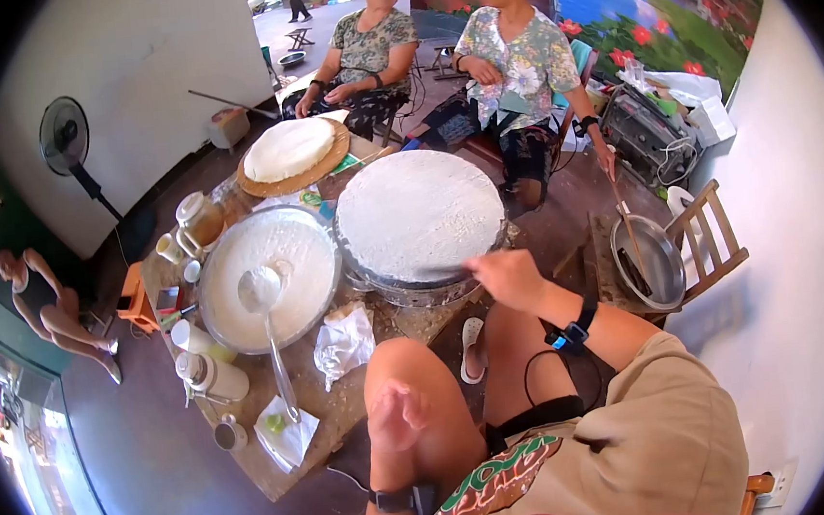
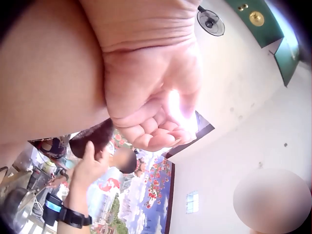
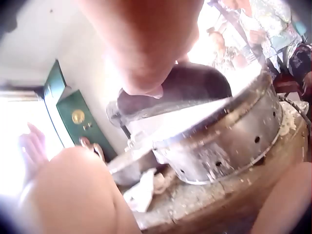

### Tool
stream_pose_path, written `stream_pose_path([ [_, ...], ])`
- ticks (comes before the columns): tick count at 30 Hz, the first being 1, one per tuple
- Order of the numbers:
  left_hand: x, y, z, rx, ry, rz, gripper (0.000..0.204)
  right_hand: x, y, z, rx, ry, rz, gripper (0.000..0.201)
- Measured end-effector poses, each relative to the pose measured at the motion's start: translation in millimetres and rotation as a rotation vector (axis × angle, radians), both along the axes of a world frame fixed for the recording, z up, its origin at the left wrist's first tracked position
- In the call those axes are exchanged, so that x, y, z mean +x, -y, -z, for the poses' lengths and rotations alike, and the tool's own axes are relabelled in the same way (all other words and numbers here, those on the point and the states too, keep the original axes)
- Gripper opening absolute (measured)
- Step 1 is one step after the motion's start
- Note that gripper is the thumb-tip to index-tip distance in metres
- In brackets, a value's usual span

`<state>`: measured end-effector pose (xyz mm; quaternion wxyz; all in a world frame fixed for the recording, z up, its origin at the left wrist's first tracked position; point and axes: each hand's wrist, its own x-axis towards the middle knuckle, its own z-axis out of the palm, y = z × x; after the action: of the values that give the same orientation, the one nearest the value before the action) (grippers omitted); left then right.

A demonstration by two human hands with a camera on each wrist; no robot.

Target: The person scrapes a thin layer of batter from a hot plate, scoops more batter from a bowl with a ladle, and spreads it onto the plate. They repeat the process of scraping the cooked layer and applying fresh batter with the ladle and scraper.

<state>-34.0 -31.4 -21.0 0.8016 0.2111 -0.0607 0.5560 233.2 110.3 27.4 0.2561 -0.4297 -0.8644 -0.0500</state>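
Note:
My right hand [image 1: 514,283] grips a dark, flat scraper [image 3: 180,92] at the near edge of a round griddle [image 3: 214,151]. White batter [image 1: 418,209] covers the griddle's top in a thin, slightly rough layer. In the right wrist view the scraper's long edge lies low over the griddle top, and part of its grip is hidden behind the hand. My left hand [image 1: 397,415] rests on my knee; the left wrist view shows its palm facing up with loosely curled fingers and nothing in them.
Left of the griddle stands a wide metal basin [image 1: 207,307] of batter with a ladle [image 1: 280,365] across it. A crumpled white cloth [image 1: 344,345], bottle [image 1: 213,378] and jug [image 1: 199,219] share the table. Behind is a round flatbread stack [image 1: 289,149]. Two people sit opposite.

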Motion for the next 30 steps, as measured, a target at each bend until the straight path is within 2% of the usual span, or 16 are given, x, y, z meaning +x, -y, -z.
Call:
stream_pose_path([
  [2, 2.9, 0.5, -4.1, -0.013, -0.009, -0.004, 0.023, 12.9, -18.6, -18.5, -0.136, -0.304, 0.215, 0.028],
  [4, 5.6, -2.5, -5.0, -0.017, -0.022, -0.005, 0.023, 57.6, -71.7, 20.8, -0.513, -0.672, 0.217, 0.026],
  [7, 9.0, -4.7, -5.4, -0.031, -0.06, -0.031, 0.026, 85.7, -94.0, 53.1, -1.071, -1.222, 0.323, 0.023],
  [10, 12.9, -3.7, -5.3, -0.031, -0.08, -0.061, 0.027, 99.1, -84.0, 70.4, -1.089, -1.405, 0.439, 0.022],
  [15, 12.0, 0.6, -5.4, -0.073, -0.106, -0.104, 0.027, 156.4, -74.2, 92.6, -1.086, -1.49, 0.496, 0.019],
  [16, 11.0, 0.5, -5.7, -0.084, -0.093, -0.096, 0.027, 171.2, -70.9, 95.5, -1.034, -1.481, 0.51, 0.024],
  [18, 9.4, -0.5, -7.6, -0.093, -0.076, -0.084, 0.027, 201.6, -62.3, 91.6, -1.068, -1.558, 0.477, 0.025],
  [19, 9.5, -0.6, -9.0, -0.093, -0.069, -0.077, 0.027, 208.2, -50.7, 73.6, -1.096, -1.579, 0.437, 0.029],
  [22, 7.2, -2.2, -6.2, -0.102, -0.063, -0.061, 0.027, 217.6, -27.8, 30.2, -1.069, -1.413, 0.396, 0.019],
  [23, 6.7, -2.7, -5.9, -0.107, -0.062, -0.062, 0.026, 219.4, -25.7, 25.5, -1.022, -1.385, 0.375, 0.023],
  [26, 7.7, -4.8, -8.6, -0.11, -0.067, -0.071, 0.025, 205.7, -19.5, -7.6, -0.641, -0.979, 0.251, 0.034],
  [28, 8.0, -3.4, -8.2, -0.128, -0.085, -0.094, 0.025, 183.3, -24.4, -12.9, -0.266, -0.61, 0.292, 0.031],
  [29, 8.8, -3.5, -8.3, -0.124, -0.091, -0.101, 0.025, 165.1, -19.7, -20.9, -0.247, -0.36, 0.453, 0.03],
  [30, 11.2, -2.9, -10.9, -0.122, -0.103, -0.108, 0.024, 155.2, -28.0, -1.1, 0.104, -0.309, 0.289, 0.026],
])
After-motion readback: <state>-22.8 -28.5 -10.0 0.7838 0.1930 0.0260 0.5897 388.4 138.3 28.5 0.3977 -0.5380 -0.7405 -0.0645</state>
